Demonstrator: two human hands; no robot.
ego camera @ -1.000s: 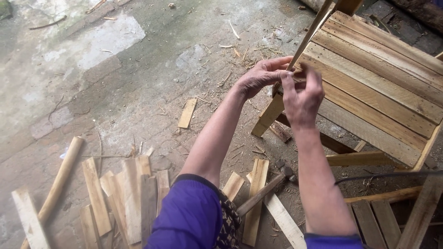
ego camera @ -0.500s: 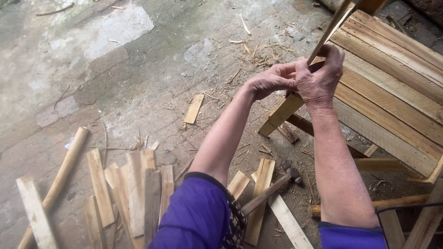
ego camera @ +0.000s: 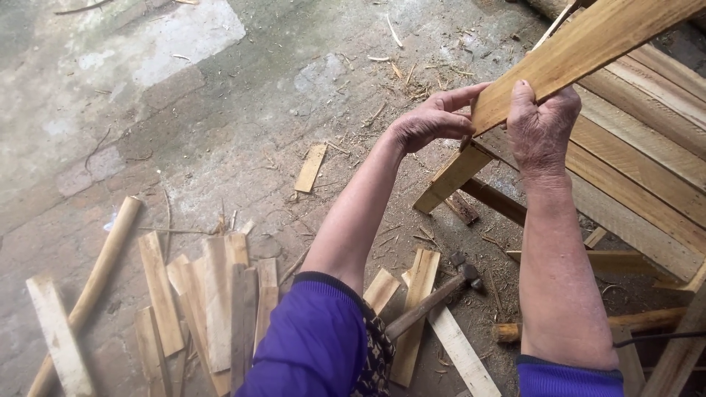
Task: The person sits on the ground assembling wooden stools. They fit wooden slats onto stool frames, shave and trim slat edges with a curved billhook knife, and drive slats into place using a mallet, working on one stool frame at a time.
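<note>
Head view | your left hand (ego camera: 430,125) and right hand (ego camera: 540,121) grip long pale wooden slat (ego camera: 581,48) | risk: splinters, slat slipping onto slatted wooden frame (ego camera: 647,184).

Soft, even daylight falls across the concrete floor (ego camera: 184,110), casting only faint shadows beneath the wooden slat (ego camera: 559,66) and scattered offcuts (ego camera: 213,301); no glare, a pale patch at the floor's top left, focus crisp throughout, slight wide-angle stretch at the edges
</note>
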